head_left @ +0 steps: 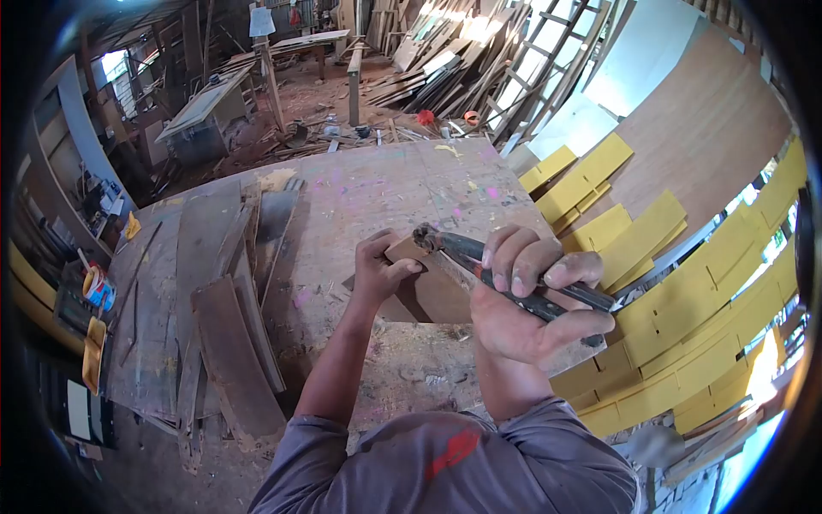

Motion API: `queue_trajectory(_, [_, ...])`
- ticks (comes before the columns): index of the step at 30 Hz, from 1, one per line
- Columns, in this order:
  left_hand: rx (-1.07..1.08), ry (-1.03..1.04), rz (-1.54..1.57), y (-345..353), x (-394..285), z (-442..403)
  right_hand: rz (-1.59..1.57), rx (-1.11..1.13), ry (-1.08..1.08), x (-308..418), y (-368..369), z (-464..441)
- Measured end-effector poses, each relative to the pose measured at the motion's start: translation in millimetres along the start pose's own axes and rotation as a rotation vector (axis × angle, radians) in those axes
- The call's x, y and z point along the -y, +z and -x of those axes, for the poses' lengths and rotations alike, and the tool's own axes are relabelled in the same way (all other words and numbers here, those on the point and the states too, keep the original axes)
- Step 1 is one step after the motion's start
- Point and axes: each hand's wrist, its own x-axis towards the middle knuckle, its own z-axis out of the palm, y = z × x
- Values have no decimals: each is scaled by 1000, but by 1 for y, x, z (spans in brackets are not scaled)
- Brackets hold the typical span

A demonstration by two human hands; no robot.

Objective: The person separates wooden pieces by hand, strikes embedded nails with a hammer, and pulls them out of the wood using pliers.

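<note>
Near the middle of the worktable (402, 184), my left hand (382, 265) grips the upper left end of a brown wooden board (441, 295), thumb on top. My right hand (535, 300) is wrapped round the dark handles of a pair of pincers (462, 247). The metal head of the pincers is at the board's upper edge, just right of my left fingers. Whether the jaws hold anything is too small to tell. Part of the board is hidden behind my right hand and the tool.
Worn wooden boards (227, 351) lie stacked on the table's left side. Yellow painted planks (668, 321) line the right. A paint container (98, 287) and a yellow tray (94, 353) stand at the left edge. Scrap wood (445, 73) is piled beyond the table.
</note>
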Motion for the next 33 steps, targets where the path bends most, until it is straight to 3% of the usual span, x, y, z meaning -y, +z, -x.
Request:
queue_trajectory(4, [-193, -5, -184, 13, -18, -9, 176, 47, -200, -23, 8, 23])
queue_trajectory(6, [-293, 6, -305, 17, -20, -14, 152, -45, -241, -33, 13, 25])
queue_trajectory(10, [-380, -8, -383, 18, -18, -13, 301, -25, -246, -44, 15, 37])
queue_trajectory(12, [-388, -5, -373, 12, -20, -17, 226, -113, -209, -44, 15, 24])
queue_trajectory(16, [-289, 64, -314, -4, -7, -7, -159, -644, 123, -27, -9, -10])
queue_trajectory(19, [-191, 92, -194, -1, -8, 3, -183, -1104, 440, -36, -54, -6])
queue_trajectory(23, [-55, 48, -311, -1, -16, 10, -85, -931, 309, -4, -61, -27])
queue_trajectory(28, [-103, 75, -60, -18, -1, 10, -313, -788, 285, 50, -120, -73])
queue_trajectory(31, [-86, 40, -26, -30, -1, 14, -119, -879, 273, 42, -123, -78])
queue_trajectory(33, [-79, 23, 10, -29, -3, 15, 8, -824, 363, 27, -128, -68])
